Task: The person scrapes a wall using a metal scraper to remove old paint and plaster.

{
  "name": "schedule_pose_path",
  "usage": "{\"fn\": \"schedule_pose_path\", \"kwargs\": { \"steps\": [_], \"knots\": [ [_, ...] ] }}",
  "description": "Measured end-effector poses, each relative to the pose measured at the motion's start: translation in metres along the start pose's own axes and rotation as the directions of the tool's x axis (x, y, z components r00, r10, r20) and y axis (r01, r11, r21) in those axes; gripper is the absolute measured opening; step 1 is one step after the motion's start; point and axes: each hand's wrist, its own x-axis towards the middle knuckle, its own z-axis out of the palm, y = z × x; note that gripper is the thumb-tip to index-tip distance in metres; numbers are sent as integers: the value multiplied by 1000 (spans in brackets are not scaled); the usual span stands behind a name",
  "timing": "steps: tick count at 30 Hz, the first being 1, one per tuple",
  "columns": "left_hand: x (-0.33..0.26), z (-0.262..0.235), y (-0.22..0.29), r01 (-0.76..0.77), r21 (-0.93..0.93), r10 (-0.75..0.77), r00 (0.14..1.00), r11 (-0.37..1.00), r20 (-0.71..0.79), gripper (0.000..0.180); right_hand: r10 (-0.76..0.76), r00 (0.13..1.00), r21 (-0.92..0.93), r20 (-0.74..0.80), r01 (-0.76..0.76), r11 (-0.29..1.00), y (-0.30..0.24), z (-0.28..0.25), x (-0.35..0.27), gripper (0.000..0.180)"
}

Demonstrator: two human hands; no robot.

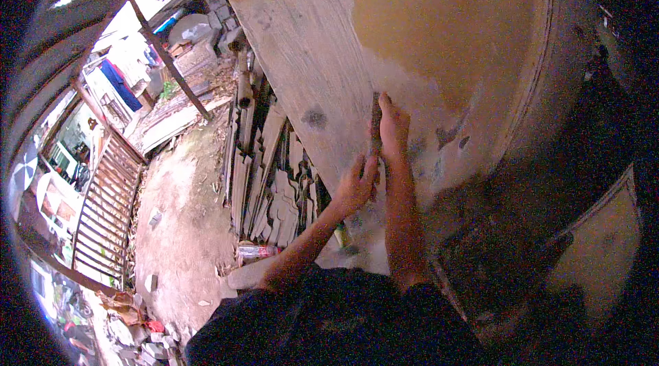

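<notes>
Panel [302, 57]: large wooden board, centre and top of frame, leaning steeply; grey bare grain on the left, tan coating [446, 16] on the right. Boundary between the two runs just by the hands, probably marking where the coating has come off.

Scraper [376, 122]: narrow dark tool, centre of frame, flat against the panel right at that boundary; likely held low to the surface so the edge bites under the coating. Kind of tool not certain.

Right hand [393, 129]: fingers pressed together, laid flat over the tool's upper end, apparently bearing down on it.

Left hand [355, 184]: curled closed around the tool's lower end, just below the right hand; seemingly the steering grip.

Pale dust [422, 160]: smeared on the panel around and below the hands.

Planks [271, 174]: offcuts and carved pieces stacked on edge, left of the panel, apparently stored against it.

Bottle [255, 251]: lying on the ground, lower centre-left.

Gate [106, 215]: slatted metal, left of frame.

Laundry [123, 78]: hung, upper left.
</notes>
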Motion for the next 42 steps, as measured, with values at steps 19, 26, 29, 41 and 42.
{"fn": "schedule_pose_path", "kwargs": {
  "steps": [19,26,29,41,42],
  "knots": [
    [60,46,69,54,-63,-74,926,997,-371,36,-336,939,77,66,331,940,-39,-3,76,36],
    [69,51,70,49,5,-41,883,999,-468,39,-379,921,-135,94,389,911,-55,-6,76,43],
    [67,55,78,45,-32,-55,891,998,-450,38,-411,910,-233,55,412,881,-49,-10,79,44],
    [87,41,132,-190,-218,85,905,957,-416,49,-637,767,-269,72,630,729,-127,-5,109,49],
    [86,38,145,-155,-246,44,915,957,-402,49,-654,754,-353,67,631,691,-136,-5,114,50]
  ]
}}
